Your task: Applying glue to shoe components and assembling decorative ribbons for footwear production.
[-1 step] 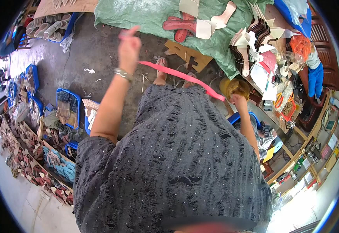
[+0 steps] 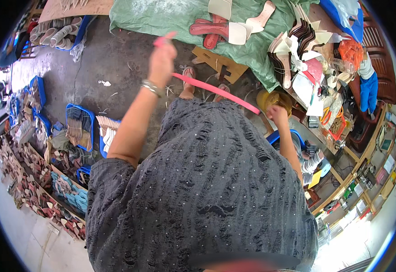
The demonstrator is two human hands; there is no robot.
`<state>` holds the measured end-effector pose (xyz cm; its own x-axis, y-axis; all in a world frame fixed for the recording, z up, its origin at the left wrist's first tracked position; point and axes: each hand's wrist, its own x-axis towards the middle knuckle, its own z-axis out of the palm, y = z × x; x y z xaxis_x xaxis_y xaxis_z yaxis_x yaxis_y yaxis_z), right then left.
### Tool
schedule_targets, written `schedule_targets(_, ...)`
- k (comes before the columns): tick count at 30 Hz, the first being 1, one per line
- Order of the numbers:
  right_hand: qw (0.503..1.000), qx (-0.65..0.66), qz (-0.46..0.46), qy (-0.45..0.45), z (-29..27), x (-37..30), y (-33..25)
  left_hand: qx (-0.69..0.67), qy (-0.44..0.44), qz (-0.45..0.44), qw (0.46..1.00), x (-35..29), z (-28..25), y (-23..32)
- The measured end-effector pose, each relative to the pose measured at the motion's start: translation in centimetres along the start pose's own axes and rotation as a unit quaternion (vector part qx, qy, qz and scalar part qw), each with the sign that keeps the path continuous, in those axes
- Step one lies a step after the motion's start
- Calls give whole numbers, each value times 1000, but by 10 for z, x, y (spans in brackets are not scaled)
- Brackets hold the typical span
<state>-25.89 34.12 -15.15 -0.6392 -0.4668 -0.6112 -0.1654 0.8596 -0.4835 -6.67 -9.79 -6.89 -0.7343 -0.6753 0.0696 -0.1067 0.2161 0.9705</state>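
A long pink strip (image 2: pixel 216 89) stretches taut between my two hands, above my dark grey knitted top. My left hand (image 2: pixel 161 61), with a metal bracelet on the wrist, is raised high and closed on the strip's upper end, which sticks out above the fingers. My right hand (image 2: pixel 277 113) is lower at the right and closed on the other end, just in front of a yellow tub (image 2: pixel 270 96). My feet in sandals (image 2: pixel 189 81) show on the concrete floor below the strip.
A table under a green tarp (image 2: pixel 161 18) holds red and beige sole cut-outs (image 2: pixel 227 27) and a heap of shoe parts (image 2: pixel 297 50). Blue crates of soles (image 2: pixel 77 127) stand on the floor at left. Cluttered shelves (image 2: pixel 366 167) line the right.
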Motion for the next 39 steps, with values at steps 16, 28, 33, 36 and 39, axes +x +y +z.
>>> schedule_targets(16,832,543,-109,18,-4,-3,-262,370,-186,106,904,-24,101,73)
schedule_targets(28,782,616,-97,-16,-2,4,-250,350,-253,87,898,-28,102,81)
schedule_targets(33,730,677,-71,-53,-7,10,-238,176,-235,102,951,-30,103,66)
schedule_targets(36,736,669,-88,-43,-8,11,-239,117,-249,71,959,-31,103,57)
schedule_targets(39,736,671,-85,-13,-10,15,-238,21,-314,-112,942,-35,104,52)
